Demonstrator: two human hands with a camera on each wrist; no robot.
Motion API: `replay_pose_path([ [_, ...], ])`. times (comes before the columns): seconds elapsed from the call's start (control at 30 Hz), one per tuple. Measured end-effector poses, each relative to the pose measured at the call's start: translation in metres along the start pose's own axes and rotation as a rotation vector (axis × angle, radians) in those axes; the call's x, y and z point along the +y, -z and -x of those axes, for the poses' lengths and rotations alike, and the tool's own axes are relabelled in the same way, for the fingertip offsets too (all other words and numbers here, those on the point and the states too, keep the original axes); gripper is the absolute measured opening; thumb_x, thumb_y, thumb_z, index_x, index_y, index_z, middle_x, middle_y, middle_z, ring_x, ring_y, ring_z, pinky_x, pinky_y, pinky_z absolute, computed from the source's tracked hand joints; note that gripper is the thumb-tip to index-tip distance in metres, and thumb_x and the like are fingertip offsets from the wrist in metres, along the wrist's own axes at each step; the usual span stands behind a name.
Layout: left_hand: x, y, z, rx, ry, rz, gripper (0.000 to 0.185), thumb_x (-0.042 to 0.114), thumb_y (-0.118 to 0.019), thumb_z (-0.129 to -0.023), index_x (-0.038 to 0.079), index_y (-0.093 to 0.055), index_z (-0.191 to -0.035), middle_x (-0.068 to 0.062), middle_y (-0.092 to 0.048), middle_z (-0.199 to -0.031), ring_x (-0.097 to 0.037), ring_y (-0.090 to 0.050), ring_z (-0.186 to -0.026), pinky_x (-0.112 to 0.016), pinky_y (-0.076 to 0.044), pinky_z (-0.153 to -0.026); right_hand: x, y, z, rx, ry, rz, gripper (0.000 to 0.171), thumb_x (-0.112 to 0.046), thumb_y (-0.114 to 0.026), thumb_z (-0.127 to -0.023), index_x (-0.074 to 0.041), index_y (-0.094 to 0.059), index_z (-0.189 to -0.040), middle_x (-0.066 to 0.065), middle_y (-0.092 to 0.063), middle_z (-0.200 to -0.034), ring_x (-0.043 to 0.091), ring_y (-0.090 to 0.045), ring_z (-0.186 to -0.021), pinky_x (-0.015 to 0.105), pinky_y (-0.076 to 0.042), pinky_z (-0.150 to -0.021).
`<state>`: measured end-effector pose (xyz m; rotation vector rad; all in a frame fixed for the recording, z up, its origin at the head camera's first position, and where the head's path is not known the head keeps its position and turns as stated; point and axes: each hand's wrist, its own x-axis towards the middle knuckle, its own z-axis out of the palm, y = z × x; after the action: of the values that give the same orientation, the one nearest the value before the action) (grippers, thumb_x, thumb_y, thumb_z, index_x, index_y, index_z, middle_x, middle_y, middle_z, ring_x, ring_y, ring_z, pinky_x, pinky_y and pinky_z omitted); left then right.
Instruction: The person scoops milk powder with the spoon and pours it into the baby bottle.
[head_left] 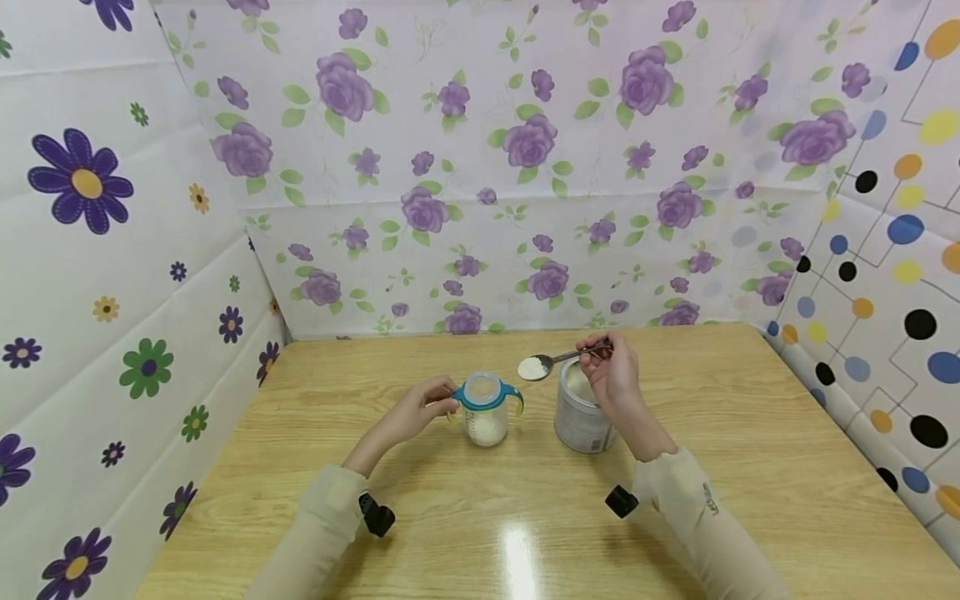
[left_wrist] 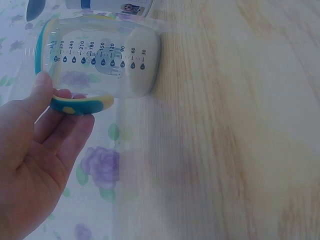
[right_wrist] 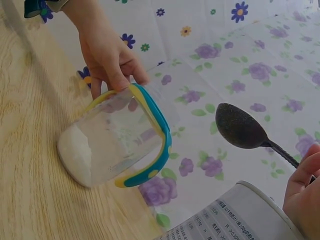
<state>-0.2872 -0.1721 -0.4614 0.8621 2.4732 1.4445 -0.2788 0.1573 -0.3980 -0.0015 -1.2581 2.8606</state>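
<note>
A clear baby bottle (head_left: 486, 425) with a blue ring and two blue-and-yellow handles stands upright on the table, white powder in its bottom. My left hand (head_left: 417, 408) grips its left handle (left_wrist: 82, 105), thumb on top and fingers beneath. In my right hand (head_left: 613, 375) is the handle of a dark metal spoon (head_left: 542, 365), heaped with white powder. The spoon's bowl hangs in the air between the bottle and an open powder can (head_left: 585, 425). My right hand is above the can's rim. From the right wrist view, only the underside of the spoon's bowl (right_wrist: 240, 126) shows.
The wooden table (head_left: 420, 517) runs back to a flowered cloth wall (head_left: 480, 167). Patterned cloth also hangs along the left side (head_left: 135, 300) and the right side (head_left: 870, 275). A small black wrist camera (head_left: 377, 515) sits at the left cuff, another (head_left: 621, 502) at the right.
</note>
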Motion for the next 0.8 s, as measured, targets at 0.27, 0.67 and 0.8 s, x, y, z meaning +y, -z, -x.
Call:
replay_pose_path([
  [0.27,0.0004,-0.0005,0.0008,-0.006,0.012,0.012,0.010,0.018,-0.053,-0.100,0.013,-0.060,-0.105,-0.014,-0.067,-0.098,-0.036,-0.064,-0.091,-0.056,-0.052,-0.082,0.0037,-0.0012,-0.0005,-0.006,0.002,0.016,0.044,-0.014,-0.027,-0.104,-0.004,-0.058,-0.075,0.005,-0.064,-0.073,0.009,-0.054,-0.053,0.016,-0.048,-0.052],
  [0.67,0.0040,-0.0015,0.0009,0.005,0.010,0.013,0.011,0.018,-0.053,-0.100,0.011,-0.060,-0.106,-0.016,-0.068,-0.101,-0.037,-0.064,-0.094,-0.056,-0.052,-0.084,0.0068,-0.0049,-0.0002,-0.016,-0.020,0.016,0.042,-0.014,-0.027,-0.104,-0.003,-0.057,-0.077,0.005,-0.065,-0.073,0.009,-0.054,-0.054,0.015,-0.048,-0.052],
  [0.8,0.0031,-0.0007,0.0003,0.004,-0.001,0.007,0.012,0.017,-0.053,-0.100,0.010,-0.060,-0.107,-0.017,-0.067,-0.102,-0.035,-0.065,-0.093,-0.055,-0.053,-0.084,0.0070,-0.0059,-0.0001,-0.022,-0.026,0.029,0.042,-0.014,-0.026,-0.104,-0.003,-0.057,-0.078,0.005,-0.064,-0.075,0.009,-0.055,-0.055,0.015,-0.048,-0.053],
])
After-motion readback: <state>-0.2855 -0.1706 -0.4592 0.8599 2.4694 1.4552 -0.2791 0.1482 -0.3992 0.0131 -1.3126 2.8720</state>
